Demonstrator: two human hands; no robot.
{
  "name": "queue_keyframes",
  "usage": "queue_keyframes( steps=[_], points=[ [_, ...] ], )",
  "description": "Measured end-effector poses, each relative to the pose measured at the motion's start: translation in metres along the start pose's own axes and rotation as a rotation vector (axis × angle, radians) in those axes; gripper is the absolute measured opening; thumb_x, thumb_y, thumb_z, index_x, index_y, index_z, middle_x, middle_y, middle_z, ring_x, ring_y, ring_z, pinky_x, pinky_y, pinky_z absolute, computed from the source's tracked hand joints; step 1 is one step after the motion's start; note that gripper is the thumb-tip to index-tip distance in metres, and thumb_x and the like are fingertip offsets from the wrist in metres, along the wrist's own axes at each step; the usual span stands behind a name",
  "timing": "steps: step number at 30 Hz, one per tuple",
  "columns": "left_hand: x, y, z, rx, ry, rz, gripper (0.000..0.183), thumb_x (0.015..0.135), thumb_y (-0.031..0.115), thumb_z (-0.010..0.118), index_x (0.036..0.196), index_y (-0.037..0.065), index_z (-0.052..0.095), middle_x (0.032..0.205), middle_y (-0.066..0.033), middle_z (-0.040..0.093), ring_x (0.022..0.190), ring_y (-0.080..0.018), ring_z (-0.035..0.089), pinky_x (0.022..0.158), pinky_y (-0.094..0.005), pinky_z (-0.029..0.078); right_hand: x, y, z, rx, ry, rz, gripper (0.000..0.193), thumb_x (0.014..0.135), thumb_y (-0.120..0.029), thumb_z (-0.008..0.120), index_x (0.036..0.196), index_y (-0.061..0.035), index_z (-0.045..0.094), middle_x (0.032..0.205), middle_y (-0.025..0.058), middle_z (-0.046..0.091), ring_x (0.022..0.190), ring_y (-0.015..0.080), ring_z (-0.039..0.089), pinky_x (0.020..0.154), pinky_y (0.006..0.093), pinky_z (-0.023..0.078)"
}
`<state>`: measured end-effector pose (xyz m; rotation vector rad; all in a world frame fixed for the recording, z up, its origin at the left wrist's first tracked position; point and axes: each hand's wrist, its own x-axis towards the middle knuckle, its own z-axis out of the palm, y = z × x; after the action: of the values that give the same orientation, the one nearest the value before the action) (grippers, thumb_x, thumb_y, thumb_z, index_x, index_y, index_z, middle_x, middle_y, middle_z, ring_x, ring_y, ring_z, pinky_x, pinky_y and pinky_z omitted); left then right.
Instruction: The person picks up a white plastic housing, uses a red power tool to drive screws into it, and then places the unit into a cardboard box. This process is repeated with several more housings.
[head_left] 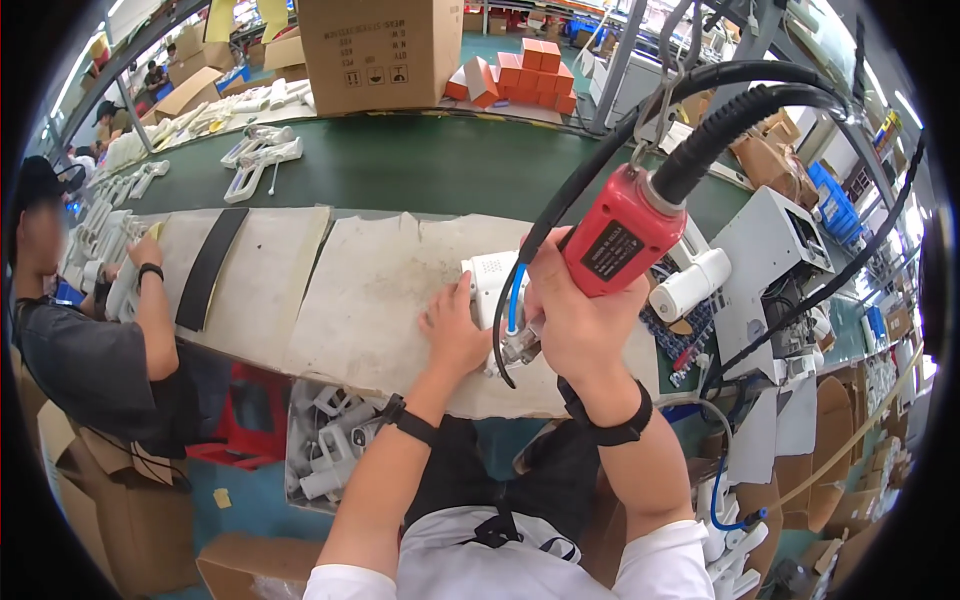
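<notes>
A red electric screwdriver (625,230) hangs from a metal hook with a thick black cable at its top end. My right hand (588,318) is wrapped round its lower body, above the work mat. Beneath it a white plastic housing (490,270) with small vent holes lies on the mat. My left hand (455,328) grips the housing's left side, fingers against it. A thin blue tube (517,300) runs down beside the screwdriver. The driver's tip and much of the housing are hidden by my right hand.
A pale work mat (365,300) covers the bench before a green conveyor belt (400,165) carrying white parts (262,165). A white cylindrical device (690,285) and a machine (765,270) stand right. At left a co-worker (95,350) handles white parts. A bin (292,465) sits below.
</notes>
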<state>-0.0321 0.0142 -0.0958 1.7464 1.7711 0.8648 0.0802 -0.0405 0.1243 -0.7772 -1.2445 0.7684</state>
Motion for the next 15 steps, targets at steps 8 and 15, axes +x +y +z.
queue_keyframes(
  steps=[8,15],
  points=[
    [-0.004,-0.008,0.013,0.145,0.177,0.089,0.081,0.076,0.039,0.064,0.146,0.016,0.03,0.137,-0.0121,0.041,0.129,-0.0331,0.034,0.102,-0.0629,0.018,-0.014,0.036,0.014,-0.006,-0.015,0.134,0.007,0.087,-0.006,0.064,0.088,0.0001,0.061,0.062,0.0006,0.058,0.051,0.0074,0.054,0.046,0.0224,0.041],
    [-0.016,0.012,-0.019,-0.264,0.153,0.198,0.064,0.077,0.028,0.068,0.133,0.007,0.045,0.124,-0.0122,0.056,0.115,-0.0319,0.053,0.092,-0.0479,0.042,-0.011,0.021,0.002,0.053,-0.015,0.163,0.009,0.087,-0.008,0.067,0.085,-0.0012,0.061,0.068,-0.0004,0.06,0.058,0.0064,0.056,0.053,0.0225,0.045]
  ],
)
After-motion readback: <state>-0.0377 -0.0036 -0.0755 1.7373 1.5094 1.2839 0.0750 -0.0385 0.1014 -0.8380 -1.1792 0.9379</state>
